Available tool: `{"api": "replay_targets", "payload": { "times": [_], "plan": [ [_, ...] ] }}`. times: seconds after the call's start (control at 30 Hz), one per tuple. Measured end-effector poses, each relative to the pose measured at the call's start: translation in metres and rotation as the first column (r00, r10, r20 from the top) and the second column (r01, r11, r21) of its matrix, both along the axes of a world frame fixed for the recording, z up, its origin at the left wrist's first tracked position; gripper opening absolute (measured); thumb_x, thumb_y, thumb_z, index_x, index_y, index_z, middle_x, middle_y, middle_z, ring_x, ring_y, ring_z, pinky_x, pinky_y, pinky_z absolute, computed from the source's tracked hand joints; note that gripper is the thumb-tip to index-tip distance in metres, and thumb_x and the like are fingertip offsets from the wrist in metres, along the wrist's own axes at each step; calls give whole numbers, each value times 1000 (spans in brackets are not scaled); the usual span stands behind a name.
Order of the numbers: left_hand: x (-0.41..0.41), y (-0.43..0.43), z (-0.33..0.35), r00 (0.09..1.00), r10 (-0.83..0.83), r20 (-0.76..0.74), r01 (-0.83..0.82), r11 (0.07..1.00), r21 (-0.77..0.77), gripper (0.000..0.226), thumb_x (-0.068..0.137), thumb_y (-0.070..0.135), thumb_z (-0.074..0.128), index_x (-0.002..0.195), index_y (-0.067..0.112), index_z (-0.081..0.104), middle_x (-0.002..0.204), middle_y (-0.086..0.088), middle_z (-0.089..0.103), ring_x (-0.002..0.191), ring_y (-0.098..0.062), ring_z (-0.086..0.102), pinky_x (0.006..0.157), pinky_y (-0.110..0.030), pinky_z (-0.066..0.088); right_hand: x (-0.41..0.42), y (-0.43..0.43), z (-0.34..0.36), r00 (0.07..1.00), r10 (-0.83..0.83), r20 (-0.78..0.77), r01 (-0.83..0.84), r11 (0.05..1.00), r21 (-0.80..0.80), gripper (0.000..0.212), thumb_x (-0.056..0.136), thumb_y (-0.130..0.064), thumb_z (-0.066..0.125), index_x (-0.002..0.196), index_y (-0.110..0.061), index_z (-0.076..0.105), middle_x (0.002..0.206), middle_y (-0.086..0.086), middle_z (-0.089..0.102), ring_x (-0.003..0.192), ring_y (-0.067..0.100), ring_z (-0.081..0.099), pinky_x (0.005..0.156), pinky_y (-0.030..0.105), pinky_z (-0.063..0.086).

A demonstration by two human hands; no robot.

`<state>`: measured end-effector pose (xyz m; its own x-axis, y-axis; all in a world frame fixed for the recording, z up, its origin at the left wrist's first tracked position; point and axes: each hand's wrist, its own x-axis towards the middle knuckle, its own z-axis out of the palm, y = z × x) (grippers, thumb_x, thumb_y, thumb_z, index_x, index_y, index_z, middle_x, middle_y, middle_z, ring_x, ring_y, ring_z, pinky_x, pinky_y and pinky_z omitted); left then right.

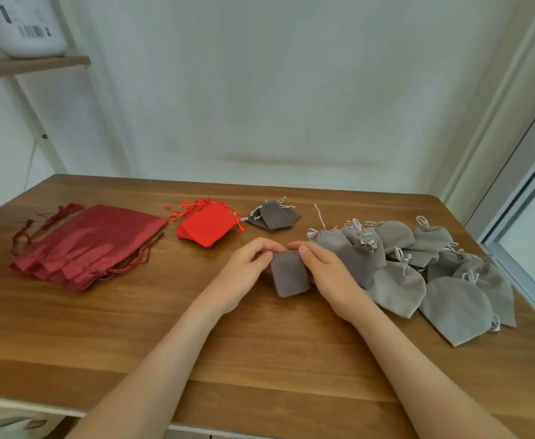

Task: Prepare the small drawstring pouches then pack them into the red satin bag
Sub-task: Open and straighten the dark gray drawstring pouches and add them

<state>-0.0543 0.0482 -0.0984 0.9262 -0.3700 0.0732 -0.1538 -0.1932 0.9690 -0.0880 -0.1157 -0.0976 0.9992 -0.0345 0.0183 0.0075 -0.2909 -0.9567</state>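
In the head view, your 2 hands meet over the middle of the wooden table (133, 327). Your left hand (244, 269) pinches the upper left corner of 1 small dark grey pouch (292, 278), with the fingers curled around its top edge. Your right hand (327, 274) pinches the upper right corner of the same pouch, and the thumb lies on the front of the cloth. The pouch is flat and its bottom end points toward you. I cannot tell if it touches the table or hangs just above it.

Just beside your right hand, on the right part of the table, lies a heap of light grey pouches (449, 305) with white cords, many of them overlapping. Behind your hands, nearer the far edge, there is a small pile of dark grey pouches (272, 215), and to its left a pile of bright red pouches (209, 228) with red cords. The red satin bags (95, 245) lie in a flat stack on the left part of the table, well apart from your hands.

At the upper left a shelf (31, 63) carries a white container (22, 26). A window frame (519, 169) stands at the right.
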Motion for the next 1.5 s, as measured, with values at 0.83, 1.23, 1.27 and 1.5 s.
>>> {"api": "replay_targets", "payload": {
  "times": [0.83, 1.23, 1.27, 1.5],
  "plan": [
    [3, -6, -7, 868, 134, 478, -327, 879, 348, 3, 92, 15, 57, 91, 17, 58, 84, 14, 44, 74, 3, 47, 68, -3, 34, 5, 3, -2, 981, -134, 144, 161, 968, -194, 14, 98, -17, 48, 92, -19, 60, 76, -5, 61, 68, 7, 56, 67, 25, 48],
    [10, 10, -9, 694, 187, 695, -537, 777, 328, 21, 79, -6, 62, 71, 11, 54, 71, 2, 46, 72, -18, 40, 61, -23, 18, -1, 1, -1, 957, -161, 242, 249, 882, -399, 23, 96, -4, 42, 80, -19, 50, 71, -4, 56, 65, 7, 52, 56, 14, 39],
    [10, 11, -9, 686, 187, 703, -546, 771, 327, 19, 80, -4, 62, 71, 11, 54, 71, 2, 47, 72, -18, 40, 61, -23, 19, 0, 0, -2, 953, -136, 271, 251, 856, -452, 19, 97, -6, 43, 84, -18, 52, 77, -1, 58, 71, 12, 53, 58, 17, 38],
    [10, 5, -13, 652, 15, 758, -422, 838, 346, 27, 93, 26, 42, 83, 10, 60, 81, -4, 52, 78, -18, 39, 70, -31, 35, 5, 2, -8, 827, -38, 561, 407, 729, -551, 23, 92, -24, 48, 103, -20, 67, 132, 11, 49, 120, 27, 40, 96, 42, 32]
  ]
}}
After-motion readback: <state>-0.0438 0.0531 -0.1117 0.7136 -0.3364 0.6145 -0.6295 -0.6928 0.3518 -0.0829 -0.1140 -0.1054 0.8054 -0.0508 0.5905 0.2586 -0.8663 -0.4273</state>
